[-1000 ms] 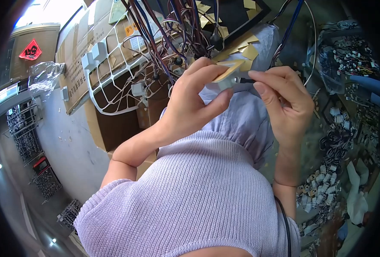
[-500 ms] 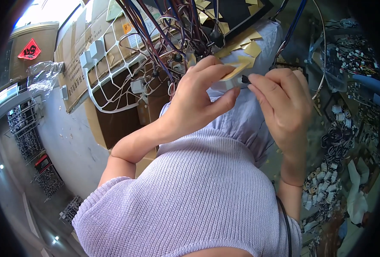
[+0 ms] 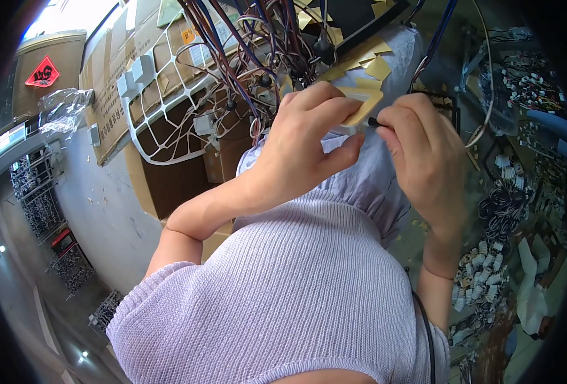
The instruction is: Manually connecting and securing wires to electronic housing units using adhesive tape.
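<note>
My left hand [image 3: 299, 131] grips a small pale plastic housing [image 3: 371, 102] with a yellowish rim, thumb below and fingers over the top. A small black piece [image 3: 373, 121], perhaps a plug or cable end, is pinched between the thumb and fingers of my right hand [image 3: 426, 150]. It is close beside the housing's right side; whether the two touch I cannot tell. Yellow paper scraps [image 3: 378, 68] are strewn over the light cloth [image 3: 406, 48] on my lap, just beyond the housing.
Bundled wires [image 3: 283, 38] hang ahead. A white wire rack [image 3: 162, 96] leans by an open cardboard box [image 3: 165, 176] at left. White connectors [image 3: 478, 275] and dark coiled cables [image 3: 506, 208] lie in heaps at right. A pale cable [image 3: 490, 77] dangles at upper right.
The housing has tilted, so its yellowish rim and hollow inside show more. My right hand has shifted slightly, still pinching the black piece beside it.
</note>
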